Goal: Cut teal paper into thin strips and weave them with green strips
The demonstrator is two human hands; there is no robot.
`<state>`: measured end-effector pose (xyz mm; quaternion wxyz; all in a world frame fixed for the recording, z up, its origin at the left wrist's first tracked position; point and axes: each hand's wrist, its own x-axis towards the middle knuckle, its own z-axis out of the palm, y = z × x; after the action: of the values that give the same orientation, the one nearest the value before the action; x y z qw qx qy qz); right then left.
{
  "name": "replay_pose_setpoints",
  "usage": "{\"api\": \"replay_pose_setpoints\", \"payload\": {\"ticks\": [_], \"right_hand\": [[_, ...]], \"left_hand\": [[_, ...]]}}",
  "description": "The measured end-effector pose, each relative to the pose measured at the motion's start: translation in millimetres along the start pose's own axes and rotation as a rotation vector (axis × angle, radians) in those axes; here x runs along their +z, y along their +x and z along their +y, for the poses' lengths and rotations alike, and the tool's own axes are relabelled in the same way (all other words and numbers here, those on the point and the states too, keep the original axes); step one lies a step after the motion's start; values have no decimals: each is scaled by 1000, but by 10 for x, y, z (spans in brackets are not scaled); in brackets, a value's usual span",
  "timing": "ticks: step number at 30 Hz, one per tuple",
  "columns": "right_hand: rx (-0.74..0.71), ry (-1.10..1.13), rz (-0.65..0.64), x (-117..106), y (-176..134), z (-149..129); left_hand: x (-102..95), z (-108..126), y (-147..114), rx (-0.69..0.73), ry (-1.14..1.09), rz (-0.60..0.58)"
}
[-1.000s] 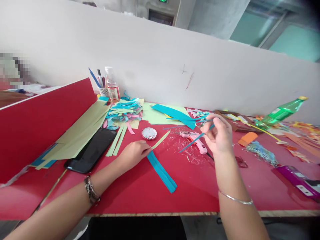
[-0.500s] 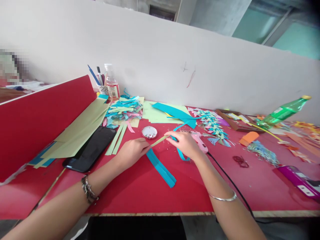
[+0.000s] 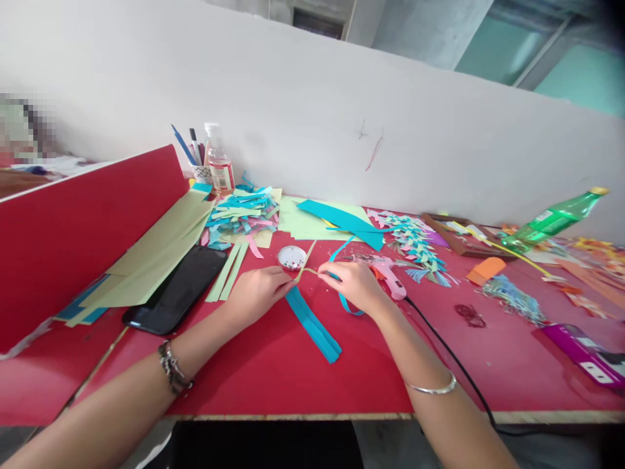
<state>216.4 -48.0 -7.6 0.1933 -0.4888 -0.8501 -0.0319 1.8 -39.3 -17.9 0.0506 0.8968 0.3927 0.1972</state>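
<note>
Between my hands runs a narrow light-green paper strip [image 3: 309,270], bowed in the middle, with a second thin green end standing up beside it. My left hand [image 3: 258,293] pinches it at the left. At the right, the fingertips of my right hand [image 3: 355,284] are closed on the strip's other end. A thin blue paper strip [image 3: 345,303] loops out around the right fingers; whether they grip it too I cannot tell. Wider blue strips [image 3: 315,329] lie on the red table [image 3: 254,384], their upper end by my left fingertips. Behind my hands sits a small white lid [image 3: 291,256] with bits in it.
A pink glue gun [image 3: 390,277] with a black cord lies right of my right hand. Left are a black phone [image 3: 178,290], green strips [image 3: 227,273] and a pile of cut paper [image 3: 244,215]. A braided paper piece [image 3: 415,244] and a leaning green bottle [image 3: 561,218] are farther right.
The green strip was flat and straight between my hands; now it is bowed, with a narrow end upright beside it. My right hand has moved slightly left and down.
</note>
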Motion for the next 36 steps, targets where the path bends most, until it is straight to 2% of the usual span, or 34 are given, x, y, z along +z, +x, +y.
{"api": "replay_pose_setpoints", "payload": {"ticks": [6, 13, 23, 29, 32, 36], "right_hand": [[-74, -123, 10, 39, -10, -87], [-142, -210, -11, -19, -1, -167], [-201, -185, -73, -17, 12, -237], [-283, -200, -25, -4, 20, -273], [-311, -192, -11, 16, 23, -282], [-338, -179, -11, 19, 29, -306]], "left_hand": [[21, -24, 10, 2, -103, 65], [36, -76, 16, -25, -181, 147], [5, -87, 2, 36, -47, 11], [13, -105, 15, 34, -130, 29], [17, -116, 17, 20, -98, 46], [14, -118, 15, 54, -65, 5]]}}
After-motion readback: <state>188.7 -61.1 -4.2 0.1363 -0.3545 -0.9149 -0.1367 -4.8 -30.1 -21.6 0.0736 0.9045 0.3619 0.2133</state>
